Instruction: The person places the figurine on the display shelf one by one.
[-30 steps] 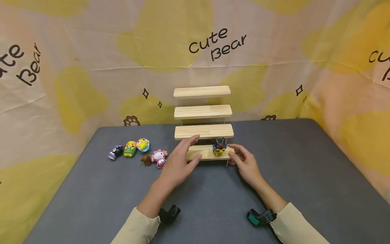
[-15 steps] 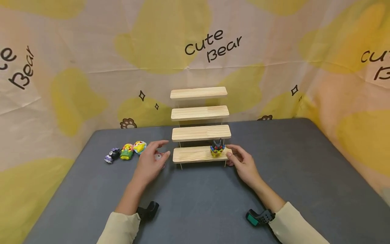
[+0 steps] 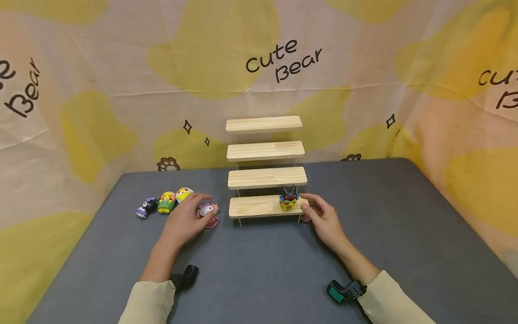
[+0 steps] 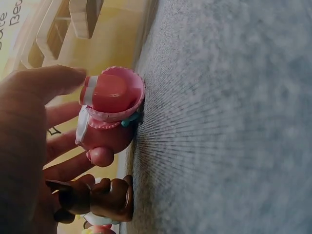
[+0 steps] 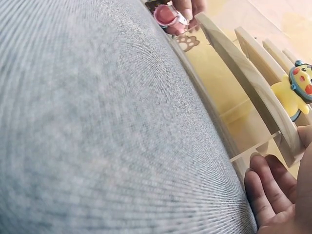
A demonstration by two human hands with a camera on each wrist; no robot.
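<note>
A pink figurine (image 3: 208, 219) rests on the grey table, with my left hand (image 3: 182, 225) reaching around it. In the left wrist view the thumb is at the near side of that figurine and the relaxed fingers extend behind it; firm contact cannot be made out. Beside it sits a small brown figurine (image 4: 109, 197), hidden in the head view. My right hand (image 3: 323, 220) holds the right end of the lowest step of a wooden tiered display shelf (image 3: 252, 207), thumb above and fingers below. On that step stands a yellow figurine with a dark eared hood (image 3: 288, 200).
Left of my left hand lie a purple-and-black figurine (image 3: 146, 208), a green-and-yellow one (image 3: 166, 203) and a partly covered yellow one (image 3: 184, 193). A printed cloth backdrop (image 3: 364, 54) hangs directly behind the table (image 3: 259, 270).
My left hand has moved left from the shelf's lowest step to the pink figurine. The right hand keeps its hold on the shelf. The head view has shifted slightly.
</note>
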